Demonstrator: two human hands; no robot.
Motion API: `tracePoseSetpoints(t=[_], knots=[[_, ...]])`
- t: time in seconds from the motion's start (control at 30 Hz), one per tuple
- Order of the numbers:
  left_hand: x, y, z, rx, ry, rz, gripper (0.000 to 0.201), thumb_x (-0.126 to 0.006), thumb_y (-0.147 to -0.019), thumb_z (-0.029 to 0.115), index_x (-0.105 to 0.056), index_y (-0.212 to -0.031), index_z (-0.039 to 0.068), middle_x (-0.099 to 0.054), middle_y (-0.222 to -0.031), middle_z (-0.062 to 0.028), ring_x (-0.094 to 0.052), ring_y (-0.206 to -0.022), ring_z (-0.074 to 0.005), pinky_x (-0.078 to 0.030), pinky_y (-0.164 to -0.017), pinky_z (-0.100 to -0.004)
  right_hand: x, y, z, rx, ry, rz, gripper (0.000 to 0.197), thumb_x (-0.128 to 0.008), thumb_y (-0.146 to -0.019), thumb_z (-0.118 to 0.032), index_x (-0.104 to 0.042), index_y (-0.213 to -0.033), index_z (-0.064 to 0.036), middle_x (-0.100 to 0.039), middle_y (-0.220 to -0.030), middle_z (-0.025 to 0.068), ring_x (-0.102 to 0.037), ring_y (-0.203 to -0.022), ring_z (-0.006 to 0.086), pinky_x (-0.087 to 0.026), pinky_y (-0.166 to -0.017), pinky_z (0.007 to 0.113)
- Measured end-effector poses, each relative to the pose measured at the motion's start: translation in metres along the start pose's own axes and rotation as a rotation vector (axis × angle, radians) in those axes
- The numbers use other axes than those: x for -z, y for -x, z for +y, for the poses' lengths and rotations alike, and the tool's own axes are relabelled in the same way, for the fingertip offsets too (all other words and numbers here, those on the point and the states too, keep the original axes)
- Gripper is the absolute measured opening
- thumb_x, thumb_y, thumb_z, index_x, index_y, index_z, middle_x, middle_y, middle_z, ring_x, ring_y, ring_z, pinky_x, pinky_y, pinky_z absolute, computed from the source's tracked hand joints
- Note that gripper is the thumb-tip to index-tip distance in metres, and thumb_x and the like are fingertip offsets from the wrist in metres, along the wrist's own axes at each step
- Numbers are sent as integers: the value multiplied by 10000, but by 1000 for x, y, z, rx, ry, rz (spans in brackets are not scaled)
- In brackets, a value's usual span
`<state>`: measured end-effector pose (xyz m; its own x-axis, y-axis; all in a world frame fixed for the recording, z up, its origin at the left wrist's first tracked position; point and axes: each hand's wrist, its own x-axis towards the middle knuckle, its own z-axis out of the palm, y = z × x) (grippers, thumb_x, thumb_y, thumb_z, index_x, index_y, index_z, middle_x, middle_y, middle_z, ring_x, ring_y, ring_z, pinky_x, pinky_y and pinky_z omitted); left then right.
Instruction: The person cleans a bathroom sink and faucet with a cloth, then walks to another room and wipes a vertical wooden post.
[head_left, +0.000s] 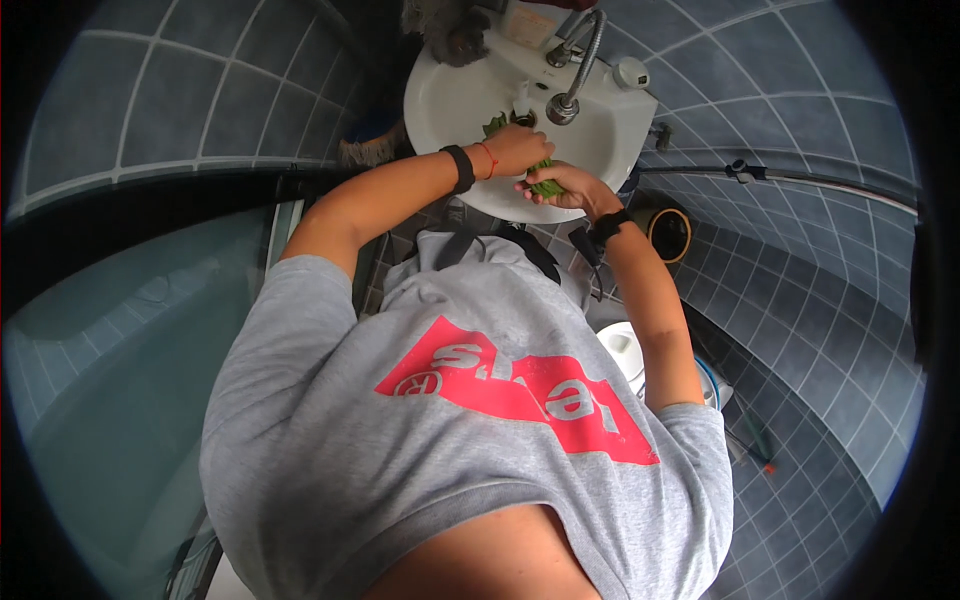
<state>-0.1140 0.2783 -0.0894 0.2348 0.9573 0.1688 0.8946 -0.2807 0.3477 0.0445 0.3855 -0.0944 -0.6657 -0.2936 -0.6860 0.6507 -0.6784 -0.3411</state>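
Note:
Over the front of a white washbasin (428, 90), both of my hands grip a crumpled green bundle (546, 182). I cannot tell whether it is cloth or leaves. My left hand (516, 150) is closed around it, and part of the green shows beyond its far side. Lower and to the right, my right hand (566, 186) holds the other end, palm partly upward with curled fingers. The faucet head (562, 108) hangs on a bent metal neck just beyond my hands. No running water is visible from it.
A round white container (630, 73) stands on the basin's right rim. Dark grey fluffy material (462, 42) lies at its back left. A metal rail (830, 180) runs along the right wall. A white toilet (622, 350) sits by my right elbow, a glass panel (130, 400) at left.

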Motion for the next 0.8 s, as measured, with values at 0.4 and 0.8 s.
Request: tracePoseSetpoints(t=[0.4, 0.8], knots=[[3, -12, 2, 163, -101, -389, 152, -684, -725, 202, -754, -789, 83, -727, -842, -166, -714, -768, -340, -570, -677, -444, 3, -26, 5, 40, 800, 502, 251, -761, -714, -238, -614, -669, -40, -559, -555, 79, -557, -483, 207, -408, -398, 333], [-26, -8, -6, 675, 1056, -352, 246, -746, -676, 143, -628, -717, -69, -589, -623, -75, -538, -561, -213, -448, -542, -364, -17, 4, -13, 611, 2085, 851, 183, -621, -830, -246, -632, -905, -80, -717, -840, 144, -709, -722, 342, -566, -618, 436]])
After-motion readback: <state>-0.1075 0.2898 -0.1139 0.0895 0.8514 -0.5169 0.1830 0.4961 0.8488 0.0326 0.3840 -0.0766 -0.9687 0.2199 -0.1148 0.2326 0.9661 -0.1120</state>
